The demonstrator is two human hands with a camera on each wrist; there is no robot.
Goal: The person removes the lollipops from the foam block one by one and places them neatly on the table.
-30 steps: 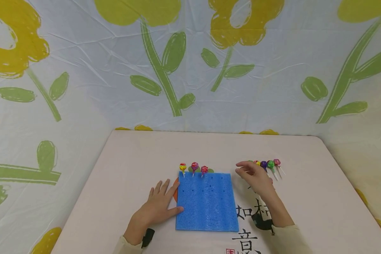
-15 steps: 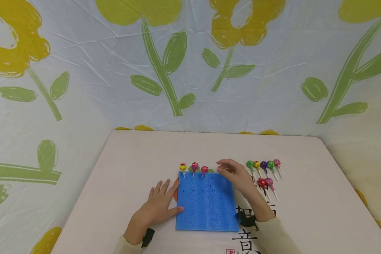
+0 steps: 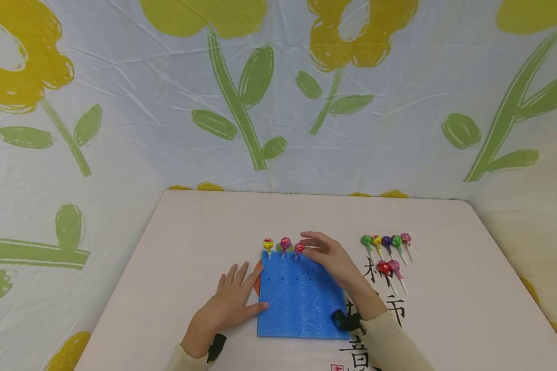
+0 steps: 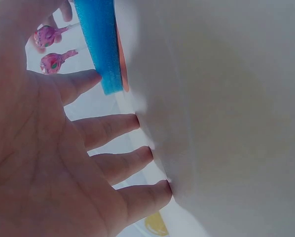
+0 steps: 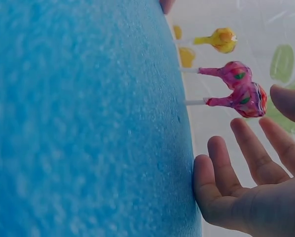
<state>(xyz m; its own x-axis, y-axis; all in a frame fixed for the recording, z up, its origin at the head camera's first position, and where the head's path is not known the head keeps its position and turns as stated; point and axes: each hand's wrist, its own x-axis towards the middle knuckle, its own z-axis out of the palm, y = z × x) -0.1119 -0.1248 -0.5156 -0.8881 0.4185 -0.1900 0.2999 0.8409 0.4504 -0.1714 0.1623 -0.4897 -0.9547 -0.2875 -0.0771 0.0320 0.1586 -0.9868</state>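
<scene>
A blue foam board [image 3: 297, 309] with small holes lies flat on the table. Along its far edge stand a yellow lollipop [image 3: 268, 243] and two pink ones, their sticks in the foam. My left hand [image 3: 234, 301] rests with spread fingers at the board's left side, index finger and thumb touching its edge. My right hand [image 3: 331, 260] hovers over the board's far right part, fingers loosely bent. Its thumb and index fingertips are right at the nearest pink lollipop [image 5: 248, 100], apart and not pinching it. In the right wrist view the little finger lies against the foam.
To the right on the table lie several lollipops, a row with a green one [image 3: 366, 240] and a purple one [image 3: 387, 240], and below it a red one [image 3: 383, 267] and a pink one. Black printed characters [image 3: 396, 310] mark the tabletop. A flowered cloth [image 3: 167, 129] hangs behind.
My right hand has moved left from beside the loose lollipops, across the board's far edge, to the nearest standing pink lollipop. The left hand has stayed in place.
</scene>
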